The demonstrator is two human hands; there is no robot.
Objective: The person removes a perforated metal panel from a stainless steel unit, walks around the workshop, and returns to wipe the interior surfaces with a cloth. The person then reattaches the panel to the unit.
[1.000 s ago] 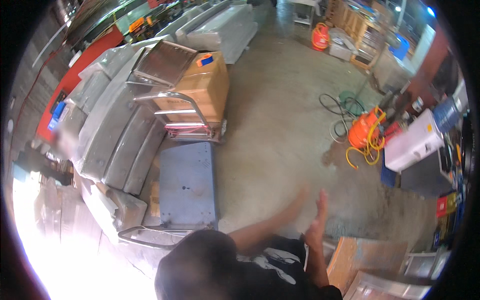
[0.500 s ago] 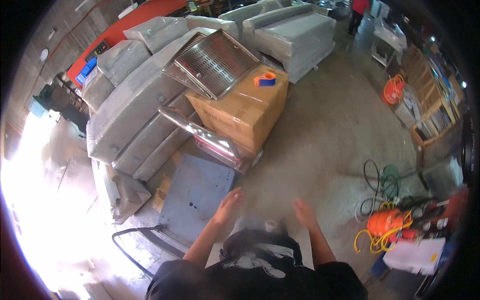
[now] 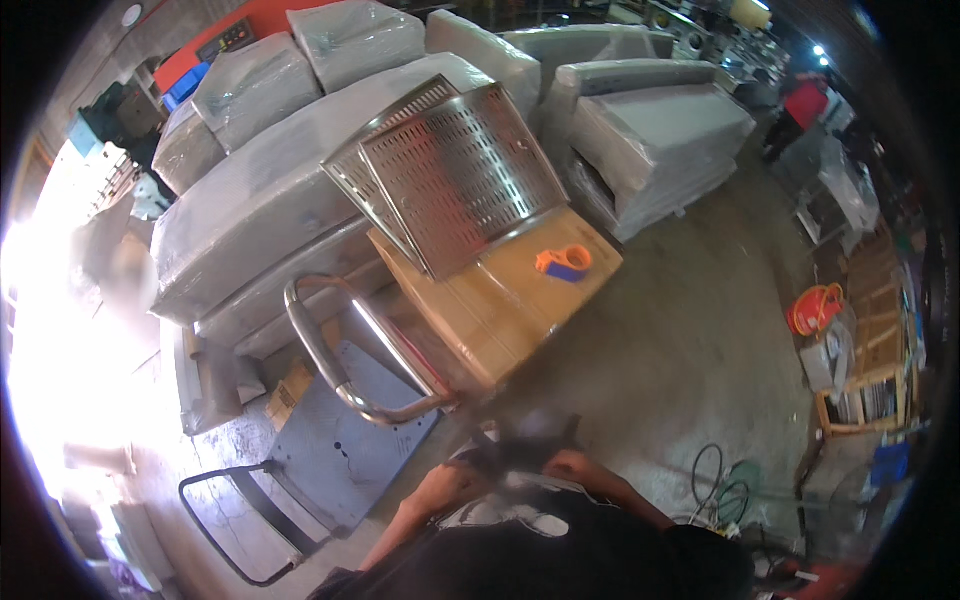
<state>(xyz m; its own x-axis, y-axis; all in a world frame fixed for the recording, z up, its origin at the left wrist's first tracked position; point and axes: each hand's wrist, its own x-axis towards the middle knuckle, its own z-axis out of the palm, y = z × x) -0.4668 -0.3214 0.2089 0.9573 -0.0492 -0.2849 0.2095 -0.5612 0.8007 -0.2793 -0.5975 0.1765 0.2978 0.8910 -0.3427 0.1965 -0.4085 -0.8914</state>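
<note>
My left hand (image 3: 450, 486) is curled in at the front of my waist. Opposite it, my right hand (image 3: 574, 467) is also closed, its fingers partly blurred. Between them both seem to grip dark cloth (image 3: 510, 455), perhaps my shirt's hem; the blur hides its edge. Just ahead stands a large cardboard box (image 3: 500, 325) behind a bent chrome handle (image 3: 330, 360). Perforated steel panels (image 3: 460, 175) lean on top of it, beside an orange and blue tape dispenser (image 3: 566, 263). Left of my hands lies a flat blue-grey platform cart (image 3: 345, 440).
Plastic-wrapped sofas (image 3: 270, 225) are stacked at left, more wrapped furniture (image 3: 660, 130) behind. The cart's black handle (image 3: 225, 530) juts out lower left. At right are an orange-red container (image 3: 815, 310), a wooden rack (image 3: 870, 400) and coiled hoses (image 3: 735, 490). A person in red (image 3: 800, 105) stands far right.
My hands, spread apart before, have come together at my waist and closed on dark cloth. The view has shifted; the box and chrome handle appear nearer, the hoses lower.
</note>
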